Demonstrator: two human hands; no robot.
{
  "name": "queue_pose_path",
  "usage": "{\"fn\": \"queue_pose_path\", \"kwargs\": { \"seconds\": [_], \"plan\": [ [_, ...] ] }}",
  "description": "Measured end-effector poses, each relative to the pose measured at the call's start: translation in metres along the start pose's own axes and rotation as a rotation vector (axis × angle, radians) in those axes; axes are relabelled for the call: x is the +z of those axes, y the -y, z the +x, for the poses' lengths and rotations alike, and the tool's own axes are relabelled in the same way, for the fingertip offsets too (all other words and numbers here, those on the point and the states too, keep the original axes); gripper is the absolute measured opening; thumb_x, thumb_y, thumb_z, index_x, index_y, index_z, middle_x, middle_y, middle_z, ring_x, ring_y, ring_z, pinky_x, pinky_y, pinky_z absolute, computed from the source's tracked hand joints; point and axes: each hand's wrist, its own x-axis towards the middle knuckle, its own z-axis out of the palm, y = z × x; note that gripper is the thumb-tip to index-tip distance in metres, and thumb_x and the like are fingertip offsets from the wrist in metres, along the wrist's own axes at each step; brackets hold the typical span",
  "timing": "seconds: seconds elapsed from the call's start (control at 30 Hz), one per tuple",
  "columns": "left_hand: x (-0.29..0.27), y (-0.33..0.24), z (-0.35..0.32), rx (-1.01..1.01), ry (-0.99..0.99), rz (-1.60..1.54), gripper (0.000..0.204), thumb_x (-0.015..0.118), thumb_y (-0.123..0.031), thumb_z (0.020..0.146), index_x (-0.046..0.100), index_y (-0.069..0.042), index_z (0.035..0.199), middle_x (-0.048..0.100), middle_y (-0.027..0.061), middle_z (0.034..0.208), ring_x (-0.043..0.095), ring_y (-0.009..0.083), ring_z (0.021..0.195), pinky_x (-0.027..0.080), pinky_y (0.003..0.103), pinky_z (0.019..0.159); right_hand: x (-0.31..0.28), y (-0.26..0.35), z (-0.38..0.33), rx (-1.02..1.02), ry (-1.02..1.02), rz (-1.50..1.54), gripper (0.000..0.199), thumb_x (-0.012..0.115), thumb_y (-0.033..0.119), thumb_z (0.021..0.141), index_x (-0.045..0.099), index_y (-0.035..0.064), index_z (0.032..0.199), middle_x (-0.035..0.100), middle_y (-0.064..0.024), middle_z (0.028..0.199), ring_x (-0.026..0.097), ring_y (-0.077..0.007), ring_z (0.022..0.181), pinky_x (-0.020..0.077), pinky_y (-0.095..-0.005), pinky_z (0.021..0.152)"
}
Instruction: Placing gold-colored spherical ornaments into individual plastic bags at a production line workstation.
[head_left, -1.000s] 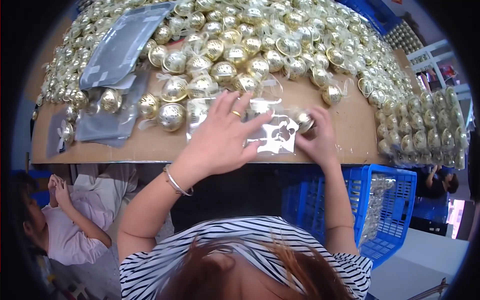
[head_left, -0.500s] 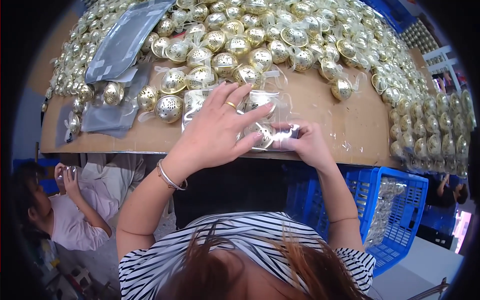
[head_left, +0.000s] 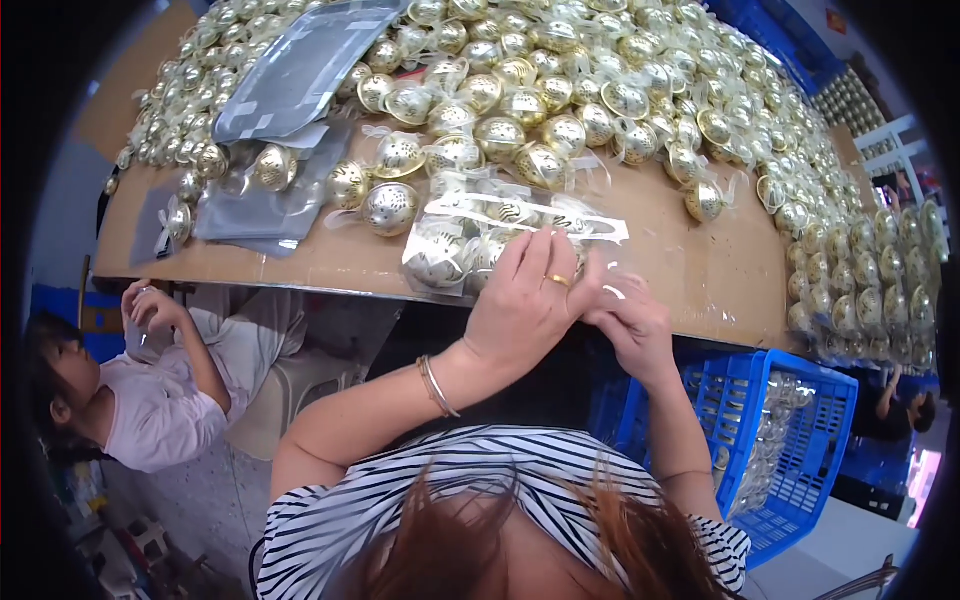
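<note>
A clear plastic bag (head_left: 445,272) with several gold and silver ball ornaments inside lies at the table's front edge. My left hand (head_left: 530,295), wearing a ring and bracelets, rests over the bag's right part. Its fingers bend together at the bag's right end. Close beside it, my right hand (head_left: 632,325) pinches the same end of the bag, and the fingertips of both hands nearly meet there. White glare covers the bag's upper side. The ornaments under my left hand are partly hidden.
Loose ball ornaments (head_left: 540,90) with ribbons are heaped across the back of the cardboard-covered table (head_left: 720,290). Flat clear bags (head_left: 290,85) lie at the left. Packed ornaments (head_left: 865,290) stand at the right, above a blue crate (head_left: 800,450). A co-worker (head_left: 160,400) sits at the left, hands raised.
My left hand has slid right and its spread fingers have drawn together at the bag's end. My right hand has turned inward to meet it. The view has shifted slightly.
</note>
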Motion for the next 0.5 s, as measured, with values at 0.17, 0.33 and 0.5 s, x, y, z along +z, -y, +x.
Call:
{"fn": "queue_pose_path", "kwargs": {
  "seconds": [0.17, 0.33, 0.5],
  "plan": [
    [-0.042, 0.037, 0.014, -0.174, -0.029, -0.466, 0.066, 0.080, -0.019, 0.057, 0.056, -0.009, 0.117, 0.062, 0.0073, 0.104, 0.062, 0.0244, 0.090, 0.049, 0.035, 0.076, -0.017, 0.017, 0.014, -0.063, -0.205, 0.008, 0.018, 0.070, 0.001, 0.075, 0.064, 0.0039, 0.093, 0.064, -0.0097, 0.094, 0.059, -0.0256, 0.090, 0.0450, -0.0350, 0.081],
    [-0.054, 0.051, 0.021, -0.316, -0.099, -0.884, 0.071, 0.085, -0.024, 0.058, 0.053, -0.009, 0.120, 0.063, 0.0100, 0.105, 0.064, 0.0248, 0.091, 0.051, 0.034, 0.078, -0.024, 0.076, 0.033, -0.113, -0.414, 0.105, 0.010, 0.059, 0.014, 0.091, 0.055, 0.0054, 0.088, 0.052, -0.0051, 0.083, 0.047, -0.0179, 0.079, 0.0398, -0.0343, 0.082],
    [-0.047, 0.071, 0.005, -0.322, -0.035, -1.117, 0.078, 0.084, -0.019, 0.054, 0.049, -0.004, 0.122, 0.062, 0.0131, 0.113, 0.063, 0.0219, 0.098, 0.050, 0.031, 0.085, -0.036, 0.102, 0.048, -0.209, 0.028, 0.127, 0.028, 0.073, 0.033, 0.079, 0.063, 0.0094, 0.089, 0.050, -0.0016, 0.080, 0.044, -0.0174, 0.073, 0.0344, -0.0310, 0.072]
  ]
}}
